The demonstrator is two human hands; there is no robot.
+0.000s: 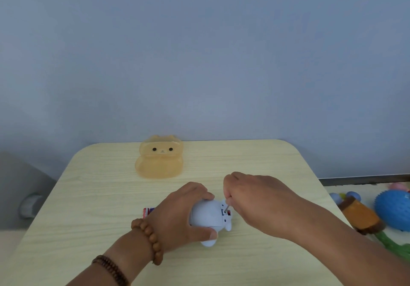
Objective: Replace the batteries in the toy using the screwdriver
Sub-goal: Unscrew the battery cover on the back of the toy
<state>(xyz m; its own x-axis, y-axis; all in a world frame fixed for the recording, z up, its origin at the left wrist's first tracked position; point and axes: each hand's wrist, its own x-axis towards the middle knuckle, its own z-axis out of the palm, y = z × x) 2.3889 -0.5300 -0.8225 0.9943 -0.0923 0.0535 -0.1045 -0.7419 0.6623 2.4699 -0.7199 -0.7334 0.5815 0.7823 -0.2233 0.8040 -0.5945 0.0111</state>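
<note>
A pale blue plastic toy [208, 215] lies on its side near the front middle of the light wooden table [99, 197]. My left hand [177, 214] grips its body, thumb underneath and fingers over the top. My right hand [255, 197] holds a thin screwdriver [227, 208], of which only the metal shaft shows. Its tip points down into the open battery compartment [226, 213] on the toy's underside, where something red shows. Batteries [147, 212] with red, white and blue wrapping lie on the table just left of my left hand, partly hidden by it.
A translucent orange bear-shaped container [159, 159] stands at the back of the table. To the right, off the table, lie a spiky blue ball [392, 208], a brown plush toy [359, 217] and other toys. A grey object [28, 205] sits at the left.
</note>
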